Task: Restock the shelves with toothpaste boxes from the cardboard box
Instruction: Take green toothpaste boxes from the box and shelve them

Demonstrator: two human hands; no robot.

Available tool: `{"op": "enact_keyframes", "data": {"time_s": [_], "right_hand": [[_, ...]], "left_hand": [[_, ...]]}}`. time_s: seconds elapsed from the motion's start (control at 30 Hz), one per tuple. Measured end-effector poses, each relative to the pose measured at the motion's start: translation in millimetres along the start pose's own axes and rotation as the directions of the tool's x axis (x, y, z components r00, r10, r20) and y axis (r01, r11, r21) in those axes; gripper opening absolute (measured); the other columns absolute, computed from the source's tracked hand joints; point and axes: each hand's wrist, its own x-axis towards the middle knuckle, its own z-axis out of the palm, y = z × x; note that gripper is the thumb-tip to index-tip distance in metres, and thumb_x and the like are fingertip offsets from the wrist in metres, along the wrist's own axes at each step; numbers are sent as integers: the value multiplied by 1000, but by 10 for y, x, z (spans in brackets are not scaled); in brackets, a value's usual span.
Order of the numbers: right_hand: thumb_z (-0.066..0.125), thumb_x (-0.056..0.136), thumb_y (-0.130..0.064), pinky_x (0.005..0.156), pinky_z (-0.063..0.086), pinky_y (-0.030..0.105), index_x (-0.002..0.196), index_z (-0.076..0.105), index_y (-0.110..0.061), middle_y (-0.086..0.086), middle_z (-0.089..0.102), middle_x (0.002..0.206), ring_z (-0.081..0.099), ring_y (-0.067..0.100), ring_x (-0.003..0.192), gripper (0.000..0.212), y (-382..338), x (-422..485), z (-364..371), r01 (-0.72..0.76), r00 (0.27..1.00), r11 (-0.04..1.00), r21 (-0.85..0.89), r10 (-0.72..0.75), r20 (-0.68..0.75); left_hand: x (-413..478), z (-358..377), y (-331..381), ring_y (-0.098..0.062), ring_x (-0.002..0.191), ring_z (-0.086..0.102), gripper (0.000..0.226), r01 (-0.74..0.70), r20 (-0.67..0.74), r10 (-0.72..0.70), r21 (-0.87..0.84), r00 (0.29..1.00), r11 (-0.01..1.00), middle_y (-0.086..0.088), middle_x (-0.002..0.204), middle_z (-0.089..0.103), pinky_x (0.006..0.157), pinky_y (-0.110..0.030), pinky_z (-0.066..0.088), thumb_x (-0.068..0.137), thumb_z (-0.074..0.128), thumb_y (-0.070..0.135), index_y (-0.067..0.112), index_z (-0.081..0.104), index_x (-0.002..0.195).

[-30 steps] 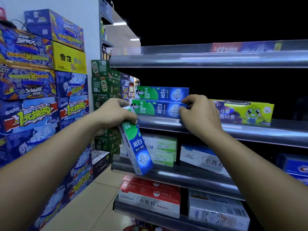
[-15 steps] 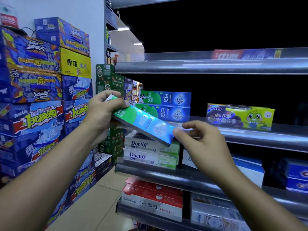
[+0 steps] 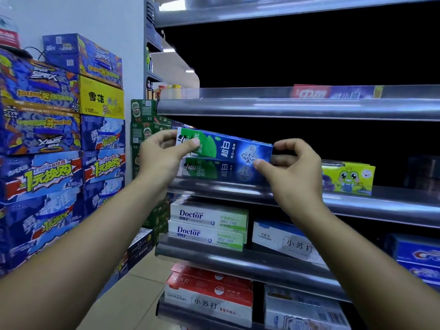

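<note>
A green and blue toothpaste box (image 3: 226, 146) is held level in front of the middle shelf (image 3: 357, 201). My left hand (image 3: 162, 156) grips its left end with thumb in front. My right hand (image 3: 295, 167) pinches its right end. Just under it a matching toothpaste box (image 3: 221, 171) lies on the shelf, in shadow. Whether another box lies between them is hidden. The cardboard box is out of sight.
A yellow-green children's toothpaste box (image 3: 347, 178) stands further right on the same shelf. White Doctor boxes (image 3: 209, 225) and other boxes fill the lower shelves. Stacked drink cartons (image 3: 59, 139) line the left wall. An upper shelf rail (image 3: 285, 108) runs above my hands.
My left hand has raised the box from hanging low to level at the middle shelf. My right hand left the stacked boxes and took hold of the box's right end.
</note>
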Motion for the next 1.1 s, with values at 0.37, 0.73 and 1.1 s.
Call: {"op": "enact_keyframes", "data": {"time_s": [0.37,0.73,1.1], "right_hand": [[81,82,-29,77,48,29,116,68,-28,-6,72,91,65,18,93,36,134,347,138,116,991,915,-387,-83,101],[57,83,1,68,46,38,95,58,-11,11,58,91,53,36,87,17,60,517,289,90,992,747,-658,-5,130],[59,89,-4,69,38,39,95,46,-9,19,60,93,60,46,101,15,-71,319,306,170,981,678,-715,-50,187]], "left_hand": [[404,-124,-279,-17,92,67,29,10,30,-33,570,999,822,7,99,74,86,-37,53,70,92,44,26,77,88],[555,-8,-368,-19,86,63,30,40,-1,-53,669,999,742,10,87,67,77,-33,47,66,94,44,29,69,65],[380,116,-352,-14,86,66,47,38,-85,27,675,996,737,8,107,72,77,-30,51,75,87,47,26,74,115]]}}
